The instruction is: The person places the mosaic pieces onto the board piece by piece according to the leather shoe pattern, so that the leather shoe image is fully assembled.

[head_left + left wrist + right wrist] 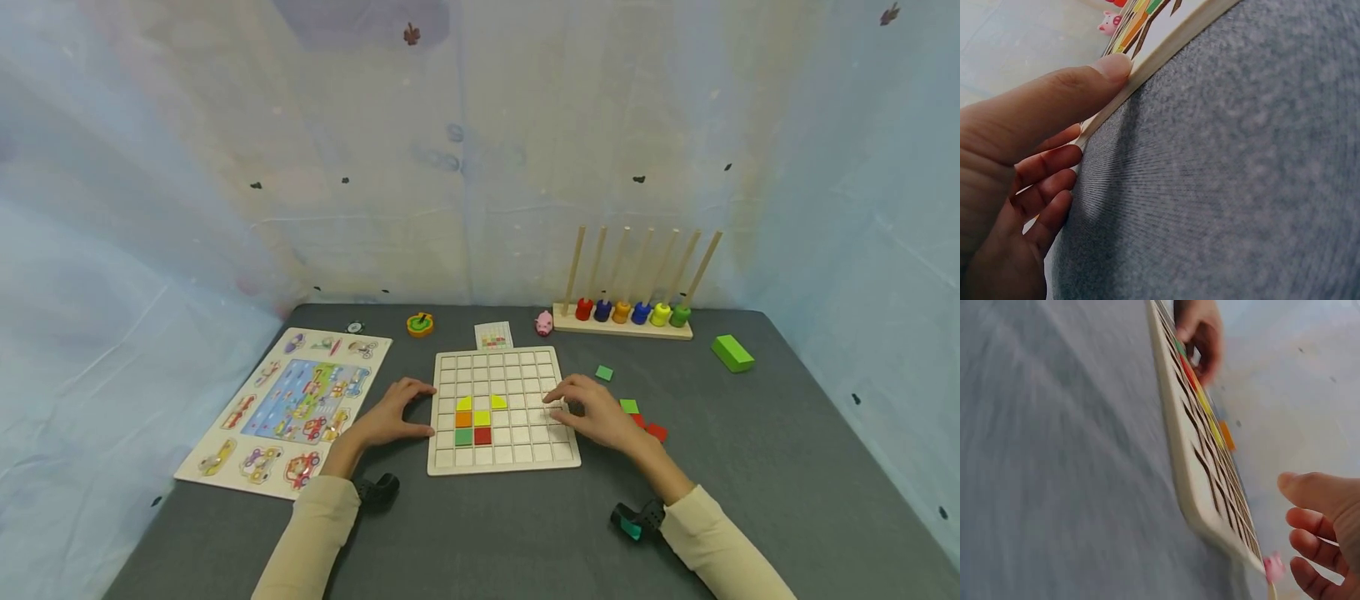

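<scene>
A pale wooden grid board (536,455) lies in the middle of the table. On its left part sit several coloured tiles, among them an orange tile (463,419), a green tile (463,437) and a red tile (482,436). My left hand (385,415) is at the board's left edge; in the left wrist view its thumb (1113,67) and fingertips touch the rim. Over the right edge hovers my right hand (600,415), fingers loosely bent, with nothing between thumb and fingers in the right wrist view. Beside it lie loose red tiles (657,432) and a green tile (604,372).
Behind the board are a small pattern card (493,334), a pink pig (543,322) and a peg stand (622,325) with coloured rings. A vehicle puzzle board (225,442) lies left, a green block (732,353) right. A round orange-green toy (420,324) stands at the back.
</scene>
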`<action>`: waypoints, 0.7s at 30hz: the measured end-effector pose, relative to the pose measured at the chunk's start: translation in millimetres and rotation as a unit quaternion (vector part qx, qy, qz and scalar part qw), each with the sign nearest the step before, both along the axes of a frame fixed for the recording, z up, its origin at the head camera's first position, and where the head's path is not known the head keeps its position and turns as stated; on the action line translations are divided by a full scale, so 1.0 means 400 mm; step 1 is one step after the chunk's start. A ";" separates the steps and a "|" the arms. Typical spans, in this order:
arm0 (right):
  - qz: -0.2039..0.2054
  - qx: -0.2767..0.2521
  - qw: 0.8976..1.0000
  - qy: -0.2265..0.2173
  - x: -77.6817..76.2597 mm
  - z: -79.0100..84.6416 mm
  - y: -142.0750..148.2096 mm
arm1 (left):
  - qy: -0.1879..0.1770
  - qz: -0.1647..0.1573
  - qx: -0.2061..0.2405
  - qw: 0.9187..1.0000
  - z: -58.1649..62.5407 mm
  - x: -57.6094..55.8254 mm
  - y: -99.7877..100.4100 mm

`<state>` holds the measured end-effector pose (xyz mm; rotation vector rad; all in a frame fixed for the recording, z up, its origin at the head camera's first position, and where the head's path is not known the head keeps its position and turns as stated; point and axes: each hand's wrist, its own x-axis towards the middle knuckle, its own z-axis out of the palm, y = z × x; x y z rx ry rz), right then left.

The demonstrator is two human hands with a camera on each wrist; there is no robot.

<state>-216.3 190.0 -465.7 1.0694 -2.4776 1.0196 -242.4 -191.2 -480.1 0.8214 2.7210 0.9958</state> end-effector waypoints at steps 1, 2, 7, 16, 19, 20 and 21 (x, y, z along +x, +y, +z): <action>-0.012 0.002 1.000 -0.004 0.001 0.003 0.017 | 0.001 0.001 -0.002 1.000 0.000 0.000 0.000; -0.025 0.005 1.000 -0.007 0.003 0.003 0.034 | 0.001 0.001 -0.002 1.000 0.000 0.000 0.000; -0.091 0.028 0.995 -0.020 0.017 0.007 0.111 | 0.000 -0.003 0.001 1.000 -0.002 -0.001 -0.002; -0.207 0.071 0.974 -0.064 0.038 -0.014 0.211 | 0.003 -0.004 0.005 1.000 -0.004 -0.003 -0.001; -0.223 0.083 0.967 -0.093 0.046 -0.025 0.230 | 0.002 -0.004 0.004 1.000 -0.003 -0.002 -0.001; -0.226 0.087 0.965 -0.102 0.049 -0.027 0.234 | 0.001 -0.004 0.005 1.000 -0.002 -0.001 -0.001; -0.229 0.090 0.963 -0.108 0.051 -0.028 0.237 | 0.001 -0.004 0.004 1.000 -0.002 -0.001 0.000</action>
